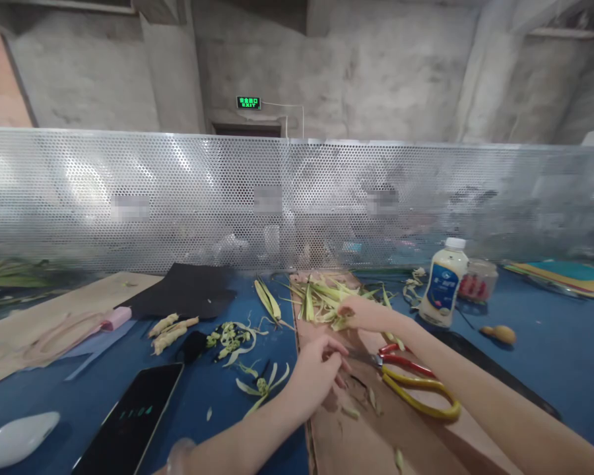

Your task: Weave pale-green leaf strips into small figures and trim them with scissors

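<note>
Smartphone (pixel 131 415) lies toward the desk's (pixel 564 356) near left corner; my right hand (pixel 359 313) meets pale leaves (pixel 309 300) at the cardboard's (pixel 371 442) far edge, left hand (pixel 314 369) curled nearer. I can't tell either grip's hold. Leaf-picking seems underway; next calls for fine pinching.

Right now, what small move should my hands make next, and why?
I'd probably pinch a little of the leaf pile with your right hand: its fingers reach the pile's near side, while your left hand is close by over the cardboard.
</note>
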`<action>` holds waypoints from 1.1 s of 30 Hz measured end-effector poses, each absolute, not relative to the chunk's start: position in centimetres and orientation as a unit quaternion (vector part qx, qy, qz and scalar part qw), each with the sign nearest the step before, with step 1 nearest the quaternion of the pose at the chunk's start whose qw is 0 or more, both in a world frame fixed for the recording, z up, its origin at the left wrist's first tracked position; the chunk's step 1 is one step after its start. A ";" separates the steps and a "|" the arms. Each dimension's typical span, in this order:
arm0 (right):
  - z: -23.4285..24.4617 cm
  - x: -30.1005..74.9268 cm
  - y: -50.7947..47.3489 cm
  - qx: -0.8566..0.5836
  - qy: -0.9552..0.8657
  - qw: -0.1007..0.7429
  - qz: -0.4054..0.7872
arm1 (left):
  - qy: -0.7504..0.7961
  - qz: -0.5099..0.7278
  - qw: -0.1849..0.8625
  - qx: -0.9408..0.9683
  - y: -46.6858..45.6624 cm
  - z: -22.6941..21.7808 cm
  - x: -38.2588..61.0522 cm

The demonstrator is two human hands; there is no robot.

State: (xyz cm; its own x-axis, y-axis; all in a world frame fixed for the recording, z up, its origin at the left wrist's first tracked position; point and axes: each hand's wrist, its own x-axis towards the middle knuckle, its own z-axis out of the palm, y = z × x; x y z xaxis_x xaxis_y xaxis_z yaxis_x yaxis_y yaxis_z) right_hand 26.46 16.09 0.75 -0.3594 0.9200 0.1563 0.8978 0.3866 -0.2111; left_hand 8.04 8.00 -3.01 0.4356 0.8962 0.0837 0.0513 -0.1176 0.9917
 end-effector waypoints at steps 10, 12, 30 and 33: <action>1.6 27.4 16.6 -0.582 -0.809 0.075 -0.017 | 0.377 0.364 0.552 0.649 7.5 -2.5 8.1; 3.0 27.9 16.4 -0.593 -0.799 0.100 -0.015 | 0.377 0.362 0.551 0.651 7.4 -2.5 8.1; 7.9 31.6 14.8 -0.586 -0.776 0.223 0.073 | 0.381 0.360 0.545 0.655 7.6 -2.9 8.0; 8.3 32.0 14.0 -0.566 -0.797 0.128 0.166 | 0.384 0.353 0.550 0.652 7.7 -3.0 8.1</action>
State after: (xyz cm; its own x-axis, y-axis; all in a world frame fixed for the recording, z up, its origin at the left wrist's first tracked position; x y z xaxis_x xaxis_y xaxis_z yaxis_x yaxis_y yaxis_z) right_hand 32.00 13.95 8.25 -0.3258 0.9453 0.0160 0.8600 0.3034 -0.4103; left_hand 8.14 7.67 -2.98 0.4570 0.8887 0.0377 0.1128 -0.1000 0.9886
